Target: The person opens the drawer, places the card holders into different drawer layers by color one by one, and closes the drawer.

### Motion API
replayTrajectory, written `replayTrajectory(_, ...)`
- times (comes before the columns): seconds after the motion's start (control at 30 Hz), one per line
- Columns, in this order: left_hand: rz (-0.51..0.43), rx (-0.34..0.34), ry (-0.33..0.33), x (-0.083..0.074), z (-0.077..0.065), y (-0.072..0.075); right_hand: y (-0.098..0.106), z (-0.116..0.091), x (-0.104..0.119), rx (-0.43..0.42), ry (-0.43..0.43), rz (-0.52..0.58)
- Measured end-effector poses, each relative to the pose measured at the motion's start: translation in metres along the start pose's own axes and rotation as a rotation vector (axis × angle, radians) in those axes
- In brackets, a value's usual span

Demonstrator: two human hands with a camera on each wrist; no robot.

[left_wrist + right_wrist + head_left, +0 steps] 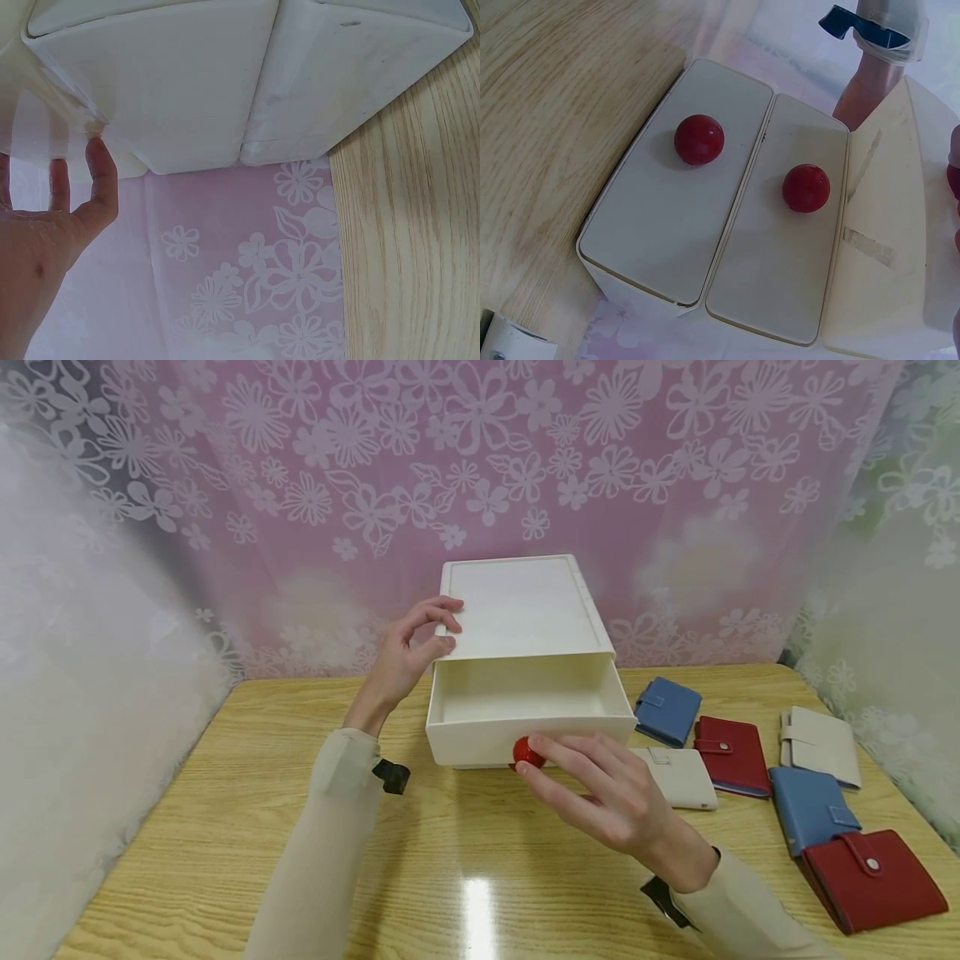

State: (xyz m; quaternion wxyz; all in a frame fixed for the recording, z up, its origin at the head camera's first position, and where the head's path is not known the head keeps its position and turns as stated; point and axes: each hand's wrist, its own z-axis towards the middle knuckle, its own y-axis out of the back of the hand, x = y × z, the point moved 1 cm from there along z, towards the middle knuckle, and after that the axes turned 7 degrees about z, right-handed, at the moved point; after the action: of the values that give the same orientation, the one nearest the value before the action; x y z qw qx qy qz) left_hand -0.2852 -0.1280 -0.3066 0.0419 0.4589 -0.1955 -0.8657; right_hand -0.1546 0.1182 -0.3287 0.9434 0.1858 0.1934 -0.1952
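A light, wood-grained table [225,827] is marked by a bright reflection at its near middle. On the far middle, a white drawer unit [517,610] is set, with its uppermost drawer pulled out toward the near side. To the right, six snap-strap cases are laid flat. A blue case [669,712] is placed farthest, with a red case [732,756] and a partly hidden white case [678,778] nearer. Farther right, another white case [821,747] is followed nearer by a second blue case [810,810], overlapped by a second red case [873,881].
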Motion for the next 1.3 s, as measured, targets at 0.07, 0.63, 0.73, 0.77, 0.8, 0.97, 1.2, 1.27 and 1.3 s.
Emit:
replayTrajectory(0.07, 0.001, 0.0, -0.001, 0.0, 0.0, 0.0, 0.0, 0.0, 0.0, -0.002, 0.006, -0.004)
replayTrajectory(0.63, -0.004, 0.005, -0.007, 0.002, -0.001, 0.001, 0.003, -0.001, 0.005, 0.008, 0.008, -0.009)
replayTrajectory(0.73, -0.005, 0.006, -0.013, 0.002, 0.0, 0.001, 0.004, -0.001, 0.005, 0.001, 0.005, 0.008)
replayTrajectory(0.77, -0.004, 0.006, -0.015, 0.002, 0.0, 0.001, 0.005, 0.0, 0.004, -0.008, 0.008, 0.01)
replayTrajectory(0.8, -0.004, 0.006, -0.016, 0.003, 0.0, 0.001, 0.005, 0.0, 0.004, -0.021, 0.012, 0.01)
replayTrajectory(0.97, -0.005, 0.007, -0.015, 0.003, 0.0, 0.001, 0.005, 0.007, -0.001, -0.141, 0.045, -0.006)
replayTrajectory(1.2, -0.005, 0.009, -0.012, 0.001, -0.001, 0.0, 0.018, 0.008, -0.005, -0.242, 0.007, -0.054)
replayTrajectory(1.27, -0.007, 0.009, -0.011, 0.001, -0.001, 0.0, 0.022, 0.006, -0.005, -0.245, -0.016, -0.073)
replayTrajectory(1.3, -0.007, 0.008, -0.012, 0.001, -0.001, 0.0, 0.023, 0.005, -0.006, -0.248, -0.024, -0.083)
